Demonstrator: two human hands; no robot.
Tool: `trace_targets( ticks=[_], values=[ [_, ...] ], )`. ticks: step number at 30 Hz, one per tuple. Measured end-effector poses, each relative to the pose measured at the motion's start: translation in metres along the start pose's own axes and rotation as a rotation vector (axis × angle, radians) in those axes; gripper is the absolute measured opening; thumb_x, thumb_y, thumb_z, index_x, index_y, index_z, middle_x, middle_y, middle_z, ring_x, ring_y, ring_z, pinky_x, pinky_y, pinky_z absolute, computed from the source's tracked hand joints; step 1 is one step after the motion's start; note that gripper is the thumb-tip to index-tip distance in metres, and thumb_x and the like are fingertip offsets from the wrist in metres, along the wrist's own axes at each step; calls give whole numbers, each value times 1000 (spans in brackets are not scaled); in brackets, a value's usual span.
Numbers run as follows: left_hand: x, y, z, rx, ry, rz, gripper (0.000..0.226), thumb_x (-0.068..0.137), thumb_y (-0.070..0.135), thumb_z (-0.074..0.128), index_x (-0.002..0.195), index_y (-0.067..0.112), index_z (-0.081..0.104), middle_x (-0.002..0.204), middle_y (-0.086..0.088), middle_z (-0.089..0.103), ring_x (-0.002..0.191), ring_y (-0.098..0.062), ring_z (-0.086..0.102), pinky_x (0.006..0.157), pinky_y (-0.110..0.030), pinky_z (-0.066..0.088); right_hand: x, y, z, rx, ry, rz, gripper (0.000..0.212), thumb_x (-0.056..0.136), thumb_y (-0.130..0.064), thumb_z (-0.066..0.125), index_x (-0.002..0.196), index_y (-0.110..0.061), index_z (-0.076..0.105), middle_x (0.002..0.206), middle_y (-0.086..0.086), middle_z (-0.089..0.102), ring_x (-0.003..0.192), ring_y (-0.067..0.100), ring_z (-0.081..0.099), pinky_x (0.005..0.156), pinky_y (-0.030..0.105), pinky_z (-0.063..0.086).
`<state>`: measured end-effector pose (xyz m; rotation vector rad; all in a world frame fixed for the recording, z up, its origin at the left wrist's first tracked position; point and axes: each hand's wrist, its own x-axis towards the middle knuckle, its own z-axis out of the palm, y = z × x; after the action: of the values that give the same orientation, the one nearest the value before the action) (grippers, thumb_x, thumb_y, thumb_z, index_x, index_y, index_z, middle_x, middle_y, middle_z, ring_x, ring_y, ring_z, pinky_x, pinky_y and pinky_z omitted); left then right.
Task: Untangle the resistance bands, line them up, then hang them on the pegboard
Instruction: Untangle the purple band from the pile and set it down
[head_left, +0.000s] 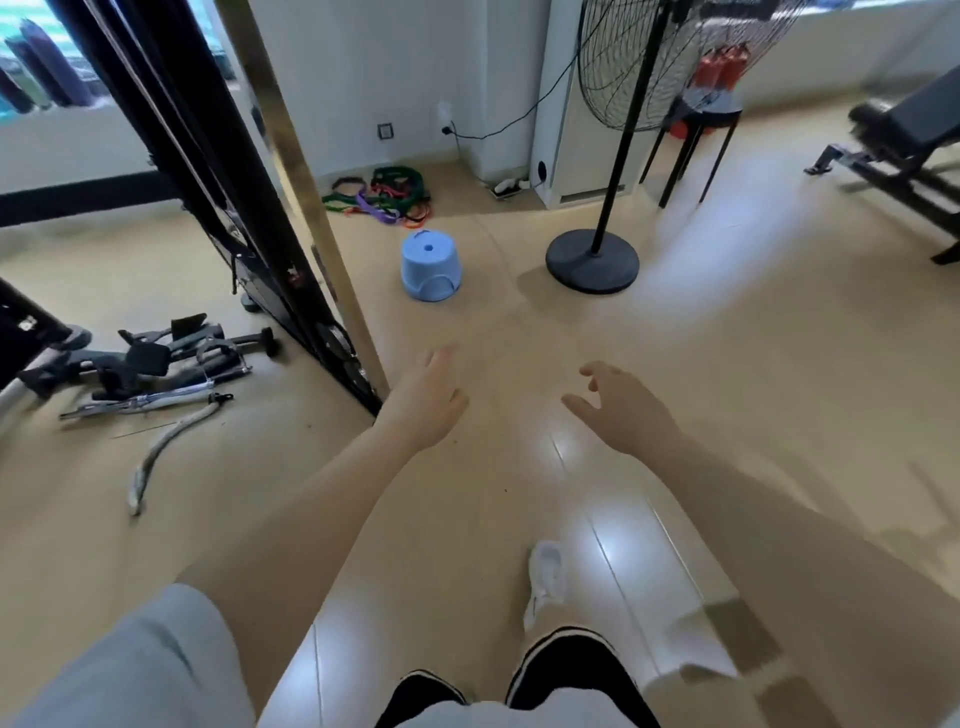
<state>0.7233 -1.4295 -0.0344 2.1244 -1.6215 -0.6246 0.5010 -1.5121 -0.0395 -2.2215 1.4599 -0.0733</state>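
Bands: I see the resistance bands (382, 199) as a tangled heap on the floor (727, 364) against the far wall (363, 78) — green, purple, red and orange loops overlapping.
Band axis: the heap as a whole spreads left to right along the foot of the wall; one purple strap in it slants down to the right. Single bands are too knotted for me to sort out.
Band position: behind the blue stool (430, 266), well apart from both hands, left of the fan stand (592, 262).
Left hand: my left hand (426, 397) is stretched forward over bare floor, palm down, fingers loosely extended and a little blurred — it grips nothing and touches nothing.
Right hand: my right hand (618, 405) is also held out in the air, fingers spread and curled like a claw, thumb apart; it is empty.
Left side: a black machine frame (218, 171) stands beside a brass-coloured post (306, 171), with cable handles (156, 364) scattered on the floor.
Far right: a weight bench (904, 140).
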Motion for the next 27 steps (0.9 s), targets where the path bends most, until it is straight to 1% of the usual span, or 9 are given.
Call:
trace_targets(
  ticks=[3, 7, 9, 13, 17, 22, 24, 25, 27],
  values=[
    [85, 12, 12, 7, 17, 34, 61, 93, 18, 45, 148, 15, 17, 150, -7, 27, 132, -24, 34, 100, -35, 35, 82, 23, -17, -12, 3, 4, 54, 94, -43, 46, 138, -13, 36, 134, 7, 49, 120, 25, 48, 92, 36, 42],
    [188, 24, 26, -27, -19, -38, 61, 94, 19, 45, 148, 14, 17, 153, -6, 21, 136, -23, 28, 104, -34, 31, 193, 45, -46, -24, -55, 12, 54, 94, -42, 47, 138, -12, 36, 134, 8, 49, 119, 26, 50, 91, 36, 43],
    [232, 30, 23, -35, -42, -83, 60, 94, 19, 46, 147, 13, 18, 152, -7, 23, 136, -23, 26, 106, -32, 27, 245, 50, -65, -24, -107, 19, 55, 94, -43, 48, 138, -11, 36, 134, 9, 50, 117, 26, 51, 91, 36, 43],
    [310, 26, 2, -53, 17, -169, 58, 94, 15, 45, 146, 12, 20, 150, -7, 25, 135, -23, 28, 105, -29, 27, 344, 43, -92, -1, -206, -20, 58, 93, -43, 49, 139, -9, 37, 135, 10, 49, 120, 26, 49, 96, 33, 39],
    [370, 1, -20, 14, 60, -247, 59, 93, 14, 47, 146, 11, 22, 150, -7, 25, 135, -24, 28, 106, -33, 27, 426, 20, -96, 5, -287, -99, 57, 93, -42, 50, 138, -9, 39, 134, 9, 49, 120, 24, 49, 97, 31, 38],
    [456, -54, -42, -39, 149, -376, 58, 93, 14, 50, 145, 9, 25, 151, -8, 26, 136, -25, 28, 110, -34, 25, 533, -19, -93, -82, -352, -242, 56, 94, -44, 47, 138, -11, 39, 134, 4, 51, 115, 20, 51, 81, 22, 32],
    [494, -75, -55, -60, 164, -407, 58, 93, 13, 50, 145, 7, 26, 150, -9, 27, 136, -26, 28, 111, -34, 24, 577, -35, -94, -23, -391, -211, 54, 93, -44, 49, 136, -12, 41, 130, 5, 53, 102, 18, 53, 76, 21, 34],
    [517, -87, -64, -73, 172, -425, 58, 93, 13, 50, 145, 6, 26, 150, -10, 27, 136, -27, 28, 111, -34, 24, 604, -46, -96, 14, -403, -188, 52, 93, -43, 50, 134, -12, 42, 127, 4, 54, 95, 15, 51, 72, 19, 35],
    [544, -99, -78, -99, 179, -458, 58, 92, 12, 51, 144, 4, 27, 149, -12, 29, 137, -26, 28, 111, -33, 23, 638, -62, -104, 41, -425, -185, 45, 94, -39, 50, 131, -12, 45, 120, 2, 55, 89, 11, 45, 61, 14, 35]
  ],
)
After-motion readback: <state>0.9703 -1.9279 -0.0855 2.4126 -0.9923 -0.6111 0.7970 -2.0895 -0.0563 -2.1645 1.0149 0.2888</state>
